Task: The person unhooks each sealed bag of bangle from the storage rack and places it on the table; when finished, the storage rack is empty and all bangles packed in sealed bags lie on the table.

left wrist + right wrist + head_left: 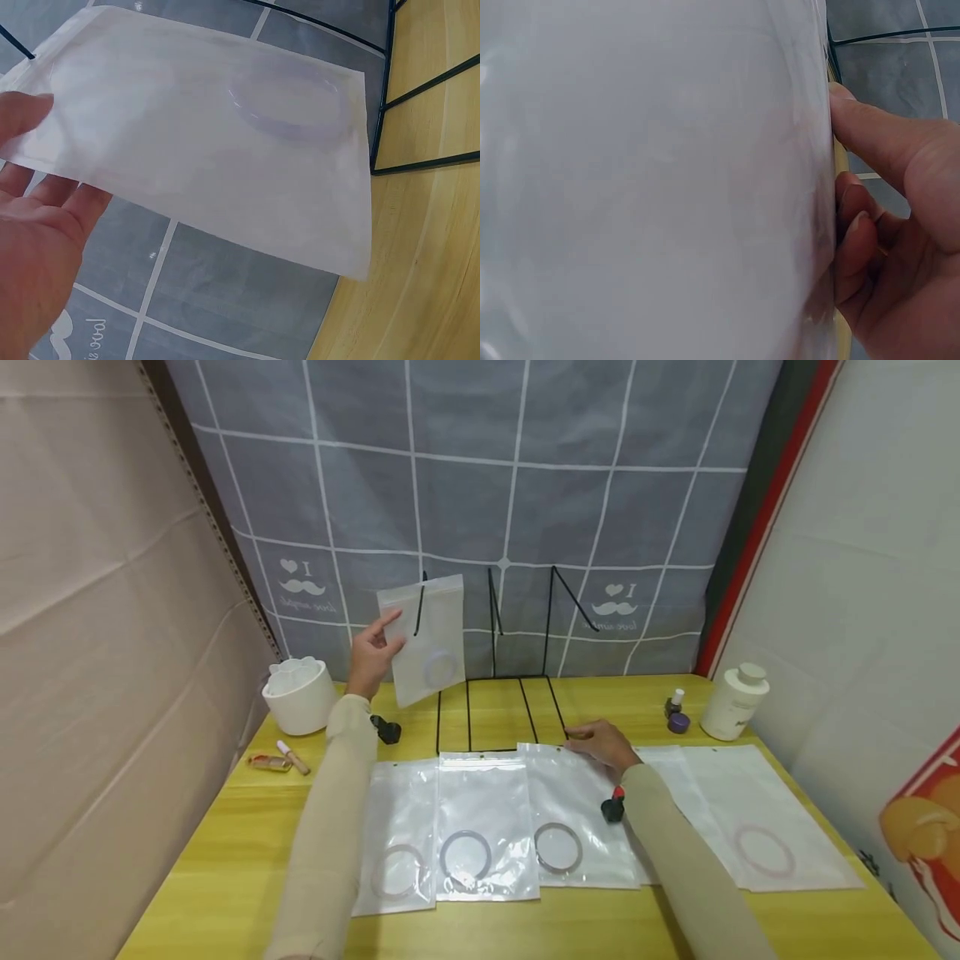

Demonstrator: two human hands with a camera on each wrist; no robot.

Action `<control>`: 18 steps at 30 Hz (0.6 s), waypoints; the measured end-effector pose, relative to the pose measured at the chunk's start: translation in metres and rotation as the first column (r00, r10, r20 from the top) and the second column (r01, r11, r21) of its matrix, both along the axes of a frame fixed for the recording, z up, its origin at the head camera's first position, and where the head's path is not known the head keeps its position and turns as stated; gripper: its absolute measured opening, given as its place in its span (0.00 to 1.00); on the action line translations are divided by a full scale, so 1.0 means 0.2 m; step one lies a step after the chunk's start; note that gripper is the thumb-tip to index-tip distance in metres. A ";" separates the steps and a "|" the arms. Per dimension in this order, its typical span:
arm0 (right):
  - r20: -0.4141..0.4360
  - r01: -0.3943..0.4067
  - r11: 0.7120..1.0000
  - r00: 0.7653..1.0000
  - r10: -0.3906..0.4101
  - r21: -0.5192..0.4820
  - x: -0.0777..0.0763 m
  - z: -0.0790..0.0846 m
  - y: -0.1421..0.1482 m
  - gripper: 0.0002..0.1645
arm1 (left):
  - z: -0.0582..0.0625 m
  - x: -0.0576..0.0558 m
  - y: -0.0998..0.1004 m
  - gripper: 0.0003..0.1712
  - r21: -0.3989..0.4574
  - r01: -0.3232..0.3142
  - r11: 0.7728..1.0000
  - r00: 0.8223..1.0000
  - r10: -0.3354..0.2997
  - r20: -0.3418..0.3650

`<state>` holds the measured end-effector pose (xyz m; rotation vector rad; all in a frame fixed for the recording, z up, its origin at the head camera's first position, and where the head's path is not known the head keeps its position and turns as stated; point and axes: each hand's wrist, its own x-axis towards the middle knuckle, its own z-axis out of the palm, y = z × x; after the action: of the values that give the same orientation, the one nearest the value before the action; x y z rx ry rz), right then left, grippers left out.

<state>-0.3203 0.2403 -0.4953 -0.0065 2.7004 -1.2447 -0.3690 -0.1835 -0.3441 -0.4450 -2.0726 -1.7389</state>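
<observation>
A zip bag [442,610] with a pale lilac bangle [296,101] inside hangs tilted on a black wire hook. My left hand [373,656] holds its left edge, the thumb in front and other fingers behind it in the left wrist view. My right hand [600,745] pinches the top edge of another zip bag [573,797], which holds a dark bangle [558,848] and lies on the table. In the right wrist view, my thumb [881,139] touches that bag's edge; some fingertips are hidden behind it.
More bagged bangles lie alongside: two bags to the left, one of them a zip bag [487,793], and bags to the right, including a pink-bangle bag [772,810]. A wire rack [491,679] stands behind. A white pot [300,697] and white bottle [737,702] flank it.
</observation>
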 end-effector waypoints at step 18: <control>0.002 0.007 0.999 1.000 -0.007 0.036 -0.01 0.01 -0.01 0.32 | -0.09 0.15 -0.06 0.26 0.044 0.028 0.999 0.997 -0.025 -0.074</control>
<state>-0.3225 0.2391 -0.4937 0.0084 2.7224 -1.1970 -0.3390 -0.1947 -0.3621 -0.5173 -1.9811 -1.7537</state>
